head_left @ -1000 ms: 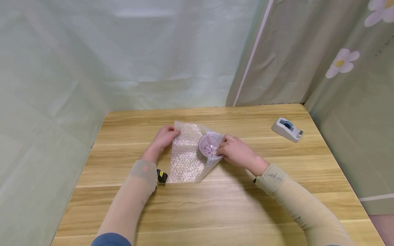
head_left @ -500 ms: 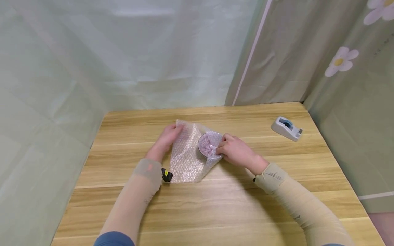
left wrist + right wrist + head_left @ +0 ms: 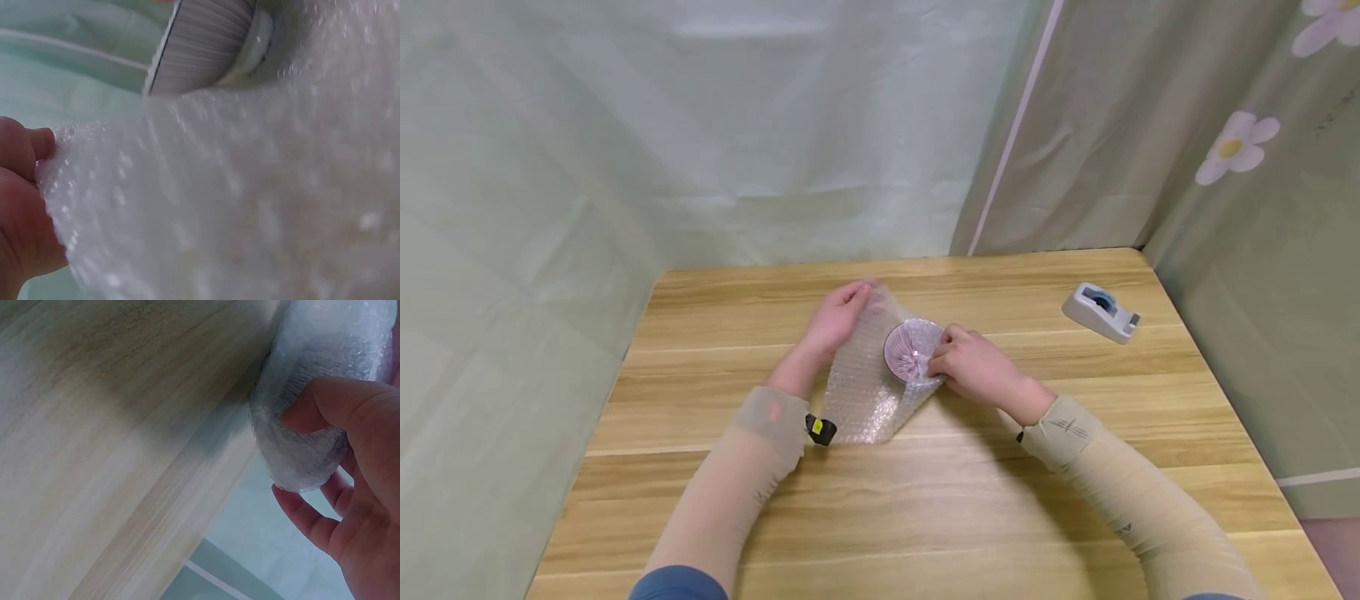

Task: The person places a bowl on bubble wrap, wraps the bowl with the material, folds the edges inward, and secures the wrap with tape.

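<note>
A bowl with thin purplish stripes (image 3: 900, 353) sits on a sheet of clear bubble wrap (image 3: 859, 383), part of which is folded over its right side. My left hand (image 3: 838, 318) pinches the far left corner of the sheet and holds it raised. In the left wrist view the lifted bubble wrap (image 3: 206, 200) fills most of the frame, and the bowl's striped outside (image 3: 203, 50) shows behind it. My right hand (image 3: 976, 368) grips the bowl's right rim through the folded wrap. Thumb and fingers of the right hand (image 3: 369, 462) straddle the wrapped edge in the right wrist view.
A grey tape dispenser (image 3: 1097, 313) with a blue roll stands at the back right of the wooden table (image 3: 895, 517). Pale curtains (image 3: 820, 150) hang behind the table's far edge and along both sides.
My left hand has taken the left edge of the bubble wrap up and moved right and away, toward the bowl. The right hand and the bowl have stayed in place.
</note>
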`<state>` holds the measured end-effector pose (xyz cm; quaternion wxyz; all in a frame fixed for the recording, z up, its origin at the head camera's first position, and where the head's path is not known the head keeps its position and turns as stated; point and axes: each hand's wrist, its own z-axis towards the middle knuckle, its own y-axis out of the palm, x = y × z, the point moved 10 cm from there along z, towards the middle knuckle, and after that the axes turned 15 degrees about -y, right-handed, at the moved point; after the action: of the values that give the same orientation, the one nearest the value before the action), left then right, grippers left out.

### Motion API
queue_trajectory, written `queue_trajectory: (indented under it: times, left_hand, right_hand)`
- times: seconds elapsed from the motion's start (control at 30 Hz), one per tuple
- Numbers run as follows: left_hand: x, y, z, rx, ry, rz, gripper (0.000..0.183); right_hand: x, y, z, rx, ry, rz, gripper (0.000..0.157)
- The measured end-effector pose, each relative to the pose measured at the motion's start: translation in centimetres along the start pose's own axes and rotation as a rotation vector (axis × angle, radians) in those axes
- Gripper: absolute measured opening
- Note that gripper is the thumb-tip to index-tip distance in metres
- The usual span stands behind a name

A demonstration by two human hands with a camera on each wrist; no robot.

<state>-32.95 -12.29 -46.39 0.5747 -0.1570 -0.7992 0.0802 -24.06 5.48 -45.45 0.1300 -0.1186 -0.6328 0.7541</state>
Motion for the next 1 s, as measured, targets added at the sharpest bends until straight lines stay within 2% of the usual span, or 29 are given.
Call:
queue_trajectory:
  times: [0.23, 0.33, 0.47, 0.7, 0.83, 0.93, 1.0]
  left_hand:
    - [2.0, 2.1, -1.1, -0.070, 0.093, -0.001, 0.036]
    - [2.6, 2.6, -1.5, -0.093, 0.129, 0.029, 0.036]
    - [2.7, 3.2, -2.1, -0.125, 0.148, 0.060, 0.036]
    - [1.8, 4.4, -3.3, -0.212, 0.153, 0.086, 0.034]
    - [1.6, 5.0, -3.8, -0.271, 0.189, 0.086, 0.034]
    - [1.7, 5.5, -4.4, -0.300, 0.235, 0.142, 0.034]
    - [1.7, 6.0, -4.8, -0.303, 0.261, 0.214, 0.033]
  right_hand:
    - [0.1, 0.1, -0.1, -0.017, 0.006, -0.019, 0.020]
    - [0.3, 0.0, 0.0, -0.018, 0.018, -0.021, 0.020]
    - [0.3, 0.4, 0.2, -0.025, 0.020, -0.015, 0.022]
    - [-0.5, 1.0, 0.7, -0.040, 0.005, -0.011, 0.023]
    - [-0.6, 1.0, 0.8, -0.024, 0.018, -0.001, 0.024]
    - [-0.6, 0.9, 0.8, -0.009, 0.019, -0.001, 0.023]
    - [-0.6, 0.8, 0.8, -0.008, 0.019, -0.003, 0.022]
